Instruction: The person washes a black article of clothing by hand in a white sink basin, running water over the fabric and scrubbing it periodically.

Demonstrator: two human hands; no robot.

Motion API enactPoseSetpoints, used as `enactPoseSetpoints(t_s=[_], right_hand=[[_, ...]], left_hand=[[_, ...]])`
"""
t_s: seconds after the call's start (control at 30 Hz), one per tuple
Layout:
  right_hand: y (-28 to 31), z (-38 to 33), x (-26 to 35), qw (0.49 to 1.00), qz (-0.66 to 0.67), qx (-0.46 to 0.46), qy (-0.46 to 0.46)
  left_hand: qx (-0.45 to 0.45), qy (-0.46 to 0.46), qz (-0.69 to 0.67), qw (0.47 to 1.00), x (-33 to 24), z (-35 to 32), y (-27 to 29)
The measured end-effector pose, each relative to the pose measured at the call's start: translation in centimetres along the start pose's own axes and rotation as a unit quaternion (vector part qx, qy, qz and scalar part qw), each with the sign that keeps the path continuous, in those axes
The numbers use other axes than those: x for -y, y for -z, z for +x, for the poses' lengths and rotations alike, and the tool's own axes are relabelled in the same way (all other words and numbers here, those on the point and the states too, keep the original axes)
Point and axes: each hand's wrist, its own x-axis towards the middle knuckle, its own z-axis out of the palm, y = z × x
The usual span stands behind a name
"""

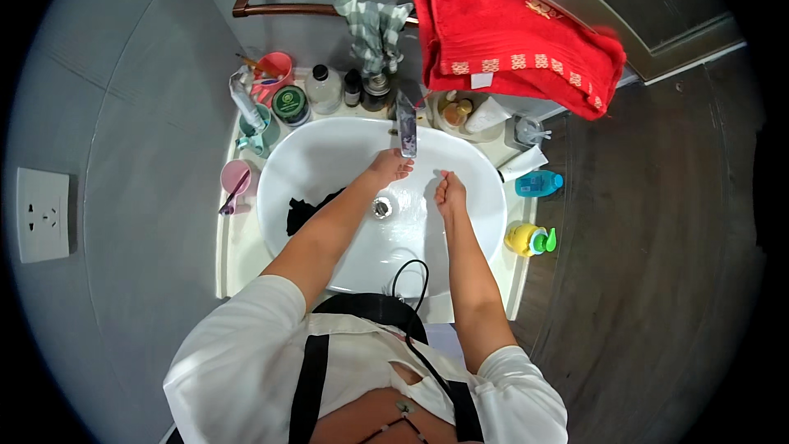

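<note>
Under the upright chrome faucet spout (pixel 406 125): left hand (pixel 389 168) nearer, fingers loosely spread.
Right hand (pixel 449 191) curled shut, empty, lower right, over white oval basin (pixel 288 164).

Around the white basin (pixel 320 156) were a red towel (pixel 509 33), a green-checked cloth (pixel 374 29), a pink cup (pixel 236 177), and blue (pixel 538 184) and yellow (pixel 526 238) bottles.

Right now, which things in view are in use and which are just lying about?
In use: left hand under tap; right hand; basin; dark cloth.
Lying about: red towel, checked cloth, pink cup, blue bottle, yellow bottle.
</note>
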Motion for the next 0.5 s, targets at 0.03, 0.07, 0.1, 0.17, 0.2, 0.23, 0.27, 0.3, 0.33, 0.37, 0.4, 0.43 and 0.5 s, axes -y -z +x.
enactPoseSetpoints(t_s=[0.03, 0.07, 0.1, 0.17, 0.2, 0.23, 0.27, 0.3, 0.33, 0.37, 0.4, 0.43, 0.5], right_hand=[[0.6, -0.6, 0.1, 1.000, -0.011, -0.005, 0.003], [0.5, -1.2, 0.2, 1.000, -0.023, -0.005, 0.003], [-0.3, -1.7, 0.5, 0.999, -0.038, -0.007, -0.009], [1.1, -1.8, 0.3, 1.000, -0.006, 0.013, 0.009], [1.4, -1.8, 0.3, 0.999, 0.009, 0.026, 0.018], [2.3, -1.9, 0.5, 1.000, 0.000, 0.005, 0.023], [2.1, -2.0, 0.6, 1.000, -0.012, -0.008, 0.025], [2.1, -2.1, 0.6, 0.999, -0.025, -0.021, 0.027], [2.1, -1.9, 0.5, 0.999, -0.023, -0.023, 0.029], [2.3, -1.4, 0.1, 0.999, -0.021, -0.024, 0.030], [2.5, -1.0, -0.1, 0.999, -0.020, -0.026, 0.031], [2.1, -1.1, -0.1, 0.999, -0.023, -0.025, 0.039], [1.2, -1.4, -0.5, 0.998, -0.029, -0.023, 0.055]], left_hand=[[0.038, 0.010, -0.065, 0.997, 0.3, 0.9, 0.0], [0.101, 0.011, -0.095, 0.990, 0.9, 1.9, 1.5], [0.159, 0.009, -0.124, 0.980, 1.4, 2.9, 3.9], [0.186, 0.047, -0.193, 0.962, 1.2, 3.2, 3.8], [0.055, -0.007, -0.014, 0.998, 1.4, 3.4, 3.2], [-0.072, -0.057, 0.165, 0.982, 1.4, 2.9, 0.8], [-0.202, -0.110, 0.335, 0.914, 1.1, 2.2, -0.4], [-0.225, -0.138, 0.396, 0.880, 1.2, 1.9, -0.9], [-0.248, -0.168, 0.456, 0.838, 0.9, 1.6, -1.3], [-0.270, -0.196, 0.513, 0.791, 0.7, 1.4, -1.5], [-0.242, -0.193, 0.469, 0.827, 0.7, 1.5, -1.5], [-0.215, -0.188, 0.424, 0.859, 0.6, 1.5, -1.1], [-0.149, -0.152, 0.278, 0.937, 0.5, 1.5, -0.5]])
